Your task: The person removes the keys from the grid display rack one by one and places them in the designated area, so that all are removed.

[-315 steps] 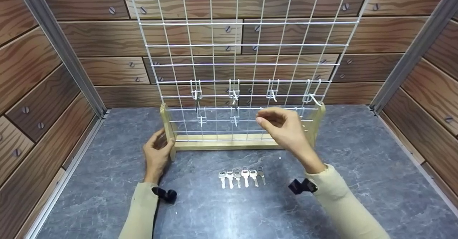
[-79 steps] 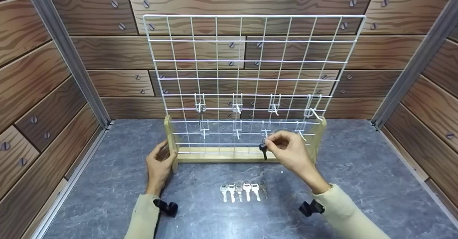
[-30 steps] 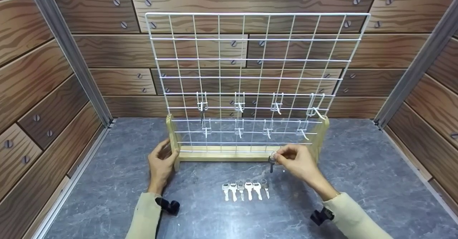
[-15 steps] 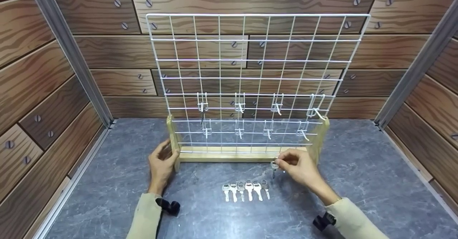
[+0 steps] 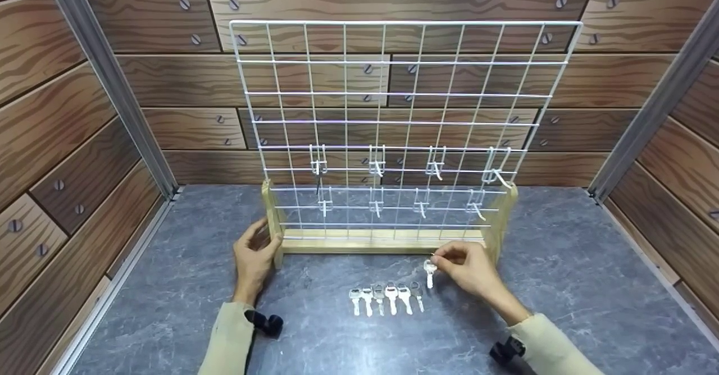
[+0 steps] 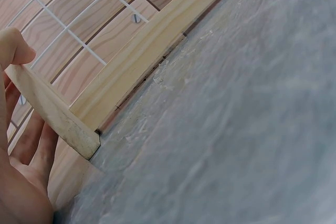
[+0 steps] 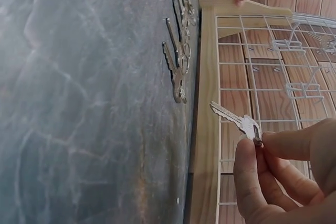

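Note:
My right hand (image 5: 469,265) pinches a silver key (image 5: 429,274) by its ring end, between thumb and fingers, and its blade hangs down just above the table. To its left a row of several keys (image 5: 391,299) lies on the tabletop. In the right wrist view the pinched key (image 7: 241,121) sits in front of the rack's wooden base. My left hand (image 5: 254,257) grips the left wooden side (image 5: 271,218) of the wire grid rack (image 5: 385,122), thumb in front; the left wrist view shows this hand (image 6: 23,166) round the wooden upright (image 6: 58,111).
White wire hooks (image 5: 434,168) stand on the grid in two rows. A dark key (image 5: 318,183) hangs from the upper left hook. The rack's wooden base bar (image 5: 371,246) lies behind the row of keys. Wood-patterned walls enclose the grey table (image 5: 337,347).
A key on the second upper hook earlier is gone from there. My right hand has come down from the rack to beside the row with a key. My left hand stays on the rack.

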A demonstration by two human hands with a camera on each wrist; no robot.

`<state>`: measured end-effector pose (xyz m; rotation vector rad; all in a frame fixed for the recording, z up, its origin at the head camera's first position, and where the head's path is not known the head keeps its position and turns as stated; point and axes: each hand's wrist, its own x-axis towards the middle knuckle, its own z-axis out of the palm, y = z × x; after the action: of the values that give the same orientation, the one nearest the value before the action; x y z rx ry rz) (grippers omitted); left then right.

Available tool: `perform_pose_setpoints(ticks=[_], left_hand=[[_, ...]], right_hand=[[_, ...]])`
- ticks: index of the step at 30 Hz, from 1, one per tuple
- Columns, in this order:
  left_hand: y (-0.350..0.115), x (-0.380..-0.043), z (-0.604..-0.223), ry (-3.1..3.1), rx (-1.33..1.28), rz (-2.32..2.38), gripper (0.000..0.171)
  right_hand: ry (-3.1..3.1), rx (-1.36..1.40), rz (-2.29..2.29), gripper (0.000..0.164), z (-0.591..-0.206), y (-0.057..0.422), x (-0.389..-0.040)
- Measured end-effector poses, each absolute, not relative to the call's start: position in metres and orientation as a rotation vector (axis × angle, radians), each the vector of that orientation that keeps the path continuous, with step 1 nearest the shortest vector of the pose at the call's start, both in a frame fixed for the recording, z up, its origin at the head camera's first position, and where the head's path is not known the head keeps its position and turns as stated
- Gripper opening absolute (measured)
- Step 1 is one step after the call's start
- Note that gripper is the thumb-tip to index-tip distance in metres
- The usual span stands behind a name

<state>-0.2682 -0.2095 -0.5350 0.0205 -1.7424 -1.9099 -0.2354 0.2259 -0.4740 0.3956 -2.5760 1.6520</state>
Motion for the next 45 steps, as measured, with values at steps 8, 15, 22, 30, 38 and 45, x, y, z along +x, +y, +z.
perform_pose_setpoints(ticks=[8, 15, 22, 30, 38, 45], left_hand=[[-0.209, -0.268, -0.534, -1.743, 0.041, -1.924, 0.048], [-0.209, -0.268, -0.534, -1.725, 0.043, -1.934, 0.048], [-0.208, -0.266, -0.534, -1.731, 0.049, -1.935, 0.048], [-0.207, -0.267, -0.534, -1.741, 0.049, -1.937, 0.048], [-0.208, -0.268, -0.533, -1.723, 0.057, -1.961, 0.049], [-0.208, -0.268, -0.535, -1.732, 0.062, -1.946, 0.049]], right_hand=[[-2.609, 0.411, 1.704, 0.009, -0.483, 0.227, -0.235], [-2.688, 0.357, 1.646, 0.007, -0.49, 0.226, -0.234], [-2.737, 0.412, 1.619, 0.006, -0.495, 0.226, -0.232], [-2.767, 0.487, 1.602, 0.006, -0.499, 0.227, -0.23], [-2.78, 0.526, 1.492, 0.006, -0.5, 0.224, -0.229], [-2.787, 0.578, 1.349, 0.009, -0.499, 0.223, -0.228]])
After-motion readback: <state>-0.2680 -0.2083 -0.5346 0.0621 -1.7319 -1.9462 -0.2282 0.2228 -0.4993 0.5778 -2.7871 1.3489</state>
